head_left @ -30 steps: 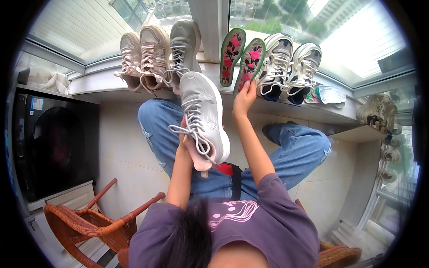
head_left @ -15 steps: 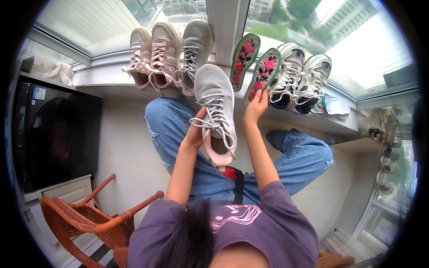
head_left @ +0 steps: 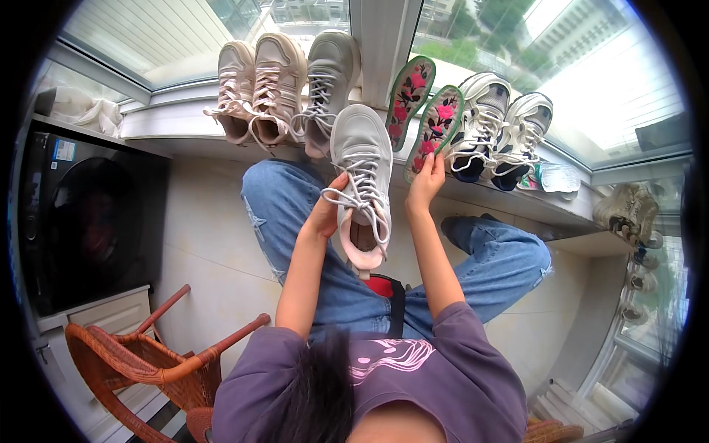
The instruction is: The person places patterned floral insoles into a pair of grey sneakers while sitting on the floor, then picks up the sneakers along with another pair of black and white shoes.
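Observation:
My left hand (head_left: pixel 323 210) is closed around the side of a light grey sneaker (head_left: pixel 362 140), toe pointing away and its pinkish heel opening toward me. Its grey laces are tied. With my right hand (head_left: pixel 426 183) I pinch the lower end of a floral insole (head_left: pixel 439 125), green-edged with pink flowers. A matching insole (head_left: pixel 408 100) leans beside it on the windowsill. The other grey sneaker (head_left: pixel 323 88) rests against the window to the left, toe up.
Beige sneakers (head_left: pixel 278 81) lean at the sill's left; white-and-navy sneakers (head_left: pixel 484 122) and a clear-wrapped packet (head_left: pixel 555 177) are at right. A black washing machine (head_left: pixel 96 214) stands left, a wicker chair (head_left: pixel 151 362) at lower left. More shoes (head_left: pixel 628 210) sit far right.
The view has shifted slightly. Both hands keep their holds on the sneaker and the insole, with hardly any movement.

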`<state>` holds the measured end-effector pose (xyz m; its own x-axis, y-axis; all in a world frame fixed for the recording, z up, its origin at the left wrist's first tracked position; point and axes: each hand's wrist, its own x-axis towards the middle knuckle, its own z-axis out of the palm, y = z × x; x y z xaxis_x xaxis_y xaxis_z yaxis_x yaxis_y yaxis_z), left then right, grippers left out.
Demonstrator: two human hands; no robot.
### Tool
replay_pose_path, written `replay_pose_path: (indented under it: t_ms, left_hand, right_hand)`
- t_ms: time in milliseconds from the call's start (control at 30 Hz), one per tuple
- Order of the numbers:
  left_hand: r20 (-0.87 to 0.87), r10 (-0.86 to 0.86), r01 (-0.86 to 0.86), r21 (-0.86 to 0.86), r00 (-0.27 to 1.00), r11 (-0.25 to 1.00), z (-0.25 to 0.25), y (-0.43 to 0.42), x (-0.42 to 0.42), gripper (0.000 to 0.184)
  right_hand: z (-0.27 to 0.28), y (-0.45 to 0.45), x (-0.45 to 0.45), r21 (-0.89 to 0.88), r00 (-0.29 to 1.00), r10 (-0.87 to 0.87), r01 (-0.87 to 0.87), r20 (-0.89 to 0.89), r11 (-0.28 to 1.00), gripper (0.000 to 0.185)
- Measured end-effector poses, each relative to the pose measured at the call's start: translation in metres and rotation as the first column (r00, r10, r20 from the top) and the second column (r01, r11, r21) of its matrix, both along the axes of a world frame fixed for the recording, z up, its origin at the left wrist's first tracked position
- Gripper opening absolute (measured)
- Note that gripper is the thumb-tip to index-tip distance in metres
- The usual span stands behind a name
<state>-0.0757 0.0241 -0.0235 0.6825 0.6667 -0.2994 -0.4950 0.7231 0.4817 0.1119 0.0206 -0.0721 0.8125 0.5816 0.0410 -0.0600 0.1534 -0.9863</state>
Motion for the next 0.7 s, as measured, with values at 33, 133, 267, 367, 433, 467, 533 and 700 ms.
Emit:
replay_pose_path:
  t_ms: [33,133,267,367,433,467,533,700]
  left_hand:
    - [0.029,-0.004,0.004,0.004,1.000,1.000,-0.001,0.000,0.000,0.036]
    - [0.043,-0.026,0.026,-0.009,0.999,1.000,-0.002,0.002,0.001,0.037]
    - [0.058,-0.043,0.043,-0.006,0.997,0.999,0.000,0.002,0.002,0.038]
    - [0.054,-0.064,0.065,-0.013,0.996,0.998,0.001,0.002,0.002,0.040]
    - [-0.022,-0.057,0.057,-0.007,0.998,0.998,0.003,0.003,0.002,0.042]
    - [-0.023,-0.056,0.056,-0.008,0.998,0.998,0.004,0.003,0.004,0.042]
    - [-0.072,0.017,-0.024,-0.099,0.997,0.995,0.007,0.001,0.008,0.037]
    - [-0.075,-0.056,0.056,-0.003,0.996,0.998,-0.004,0.003,0.002,0.044]
  right_hand:
    - [-0.003,0.002,0.000,-0.001,1.000,-0.001,0.001,0.001,1.000,0.033]
    - [-0.008,0.012,0.002,0.003,0.999,-0.020,0.020,0.031,1.000,0.033]
    - [-0.003,0.036,0.004,0.025,0.990,-0.101,0.099,0.095,0.995,0.030]
    - [-0.003,0.052,0.008,0.024,0.974,-0.150,0.149,0.172,0.989,0.028]
    - [-0.005,0.058,0.011,-0.010,0.972,-0.150,0.154,0.180,0.988,0.026]
    - [-0.007,0.060,0.012,-0.027,0.972,-0.148,0.156,0.183,0.987,0.025]
    - [-0.010,0.061,0.015,-0.036,0.971,-0.140,0.149,0.195,0.988,0.025]
    - [-0.014,0.062,0.016,-0.012,0.964,-0.151,0.158,0.220,0.987,0.025]
